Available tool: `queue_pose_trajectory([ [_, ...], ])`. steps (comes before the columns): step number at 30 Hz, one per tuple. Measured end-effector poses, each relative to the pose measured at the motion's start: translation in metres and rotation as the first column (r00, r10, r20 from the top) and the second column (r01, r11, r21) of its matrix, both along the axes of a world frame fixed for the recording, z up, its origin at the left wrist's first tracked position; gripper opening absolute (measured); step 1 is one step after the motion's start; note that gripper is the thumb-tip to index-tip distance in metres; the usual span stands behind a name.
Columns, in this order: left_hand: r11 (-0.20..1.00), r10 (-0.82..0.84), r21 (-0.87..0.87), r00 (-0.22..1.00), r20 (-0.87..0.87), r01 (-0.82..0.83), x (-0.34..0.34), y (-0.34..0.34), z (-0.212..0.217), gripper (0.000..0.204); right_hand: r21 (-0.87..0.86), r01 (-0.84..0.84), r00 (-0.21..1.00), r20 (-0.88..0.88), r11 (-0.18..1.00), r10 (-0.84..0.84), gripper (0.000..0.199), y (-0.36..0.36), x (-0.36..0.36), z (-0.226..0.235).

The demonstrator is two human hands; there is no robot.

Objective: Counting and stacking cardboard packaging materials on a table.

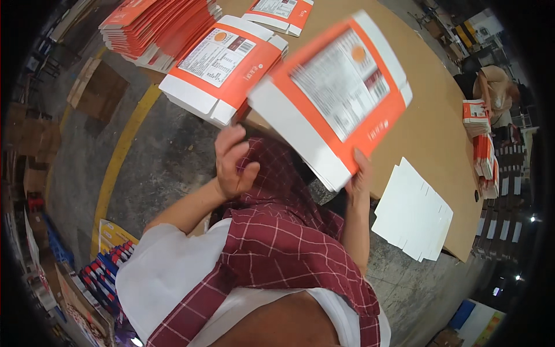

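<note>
Right hand: right hand (359,173) grips the lower corner of the flat carton (332,95), fingers wrapped over its near edge; forearm rises steeply from the lower edge of the view, wrist cocked back.
Left hand: left hand (232,165) is raised beside the plaid cloth (277,231), fingers loosely curled, thumb tucked in; it appears to hold nothing, though the palm side is partly hidden. Elbow bent, forearm angled up from lower left.
Carton, position: lifted in the air, tilted, above the near edge of the table (430,124); motion-blurred, so print is unreadable.
Carton, handling (judgement): orange-and-white folded paperboard, light, stiff along the creases but liable to flex across the broad face; surface looks glossy, so somewhat slippery. Best held at an edge or corner with a pinch, as now; crushing a corner is the main risk.
Neighbouring stock: second carton (222,66) lies at the table's near left edge, overhanging it; a fanned stack of cartons (156,29) sits beyond, at the far left corner.
Other items: white sheets (413,211) rest at the near right edge of the table.
Surroundings: another person (494,87) works at the far right side.
</note>
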State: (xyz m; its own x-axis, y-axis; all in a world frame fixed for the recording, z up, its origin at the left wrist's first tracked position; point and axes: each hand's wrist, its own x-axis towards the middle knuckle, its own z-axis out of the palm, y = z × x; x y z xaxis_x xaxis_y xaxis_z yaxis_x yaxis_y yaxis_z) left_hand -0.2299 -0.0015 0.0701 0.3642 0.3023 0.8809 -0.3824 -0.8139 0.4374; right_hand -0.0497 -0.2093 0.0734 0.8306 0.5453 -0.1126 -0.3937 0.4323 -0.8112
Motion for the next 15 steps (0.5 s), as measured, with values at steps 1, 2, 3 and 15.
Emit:
queue_pose_trajectory([
  [1, 0.999, 0.020, 0.038, 0.998, -0.057, -0.017, -0.012, -0.003, -0.006, 0.040, 0.029, -0.067, 0.996, 0.056, 0.997, 0.065, 0.048, 0.032, -0.005, 0.016],
  [2, 1.000, -0.006, 0.006, 0.997, -0.071, 0.006, -0.018, -0.010, -0.015, 0.040, 0.062, -0.090, 0.993, 0.084, 0.994, 0.084, 0.046, 0.061, -0.008, 0.025],
  [3, 0.999, -0.028, -0.025, 0.996, -0.088, 0.026, -0.023, -0.016, -0.023, 0.040, 0.028, -0.101, 0.992, 0.076, 0.995, 0.099, 0.045, 0.093, -0.015, 0.039],
  [15, 0.965, -0.261, -0.146, 0.837, -0.481, 0.217, -0.018, -0.020, -0.050, 0.044, -0.341, -0.236, 0.961, 0.054, 0.910, 0.269, 0.035, 0.272, -0.028, -0.056],
])
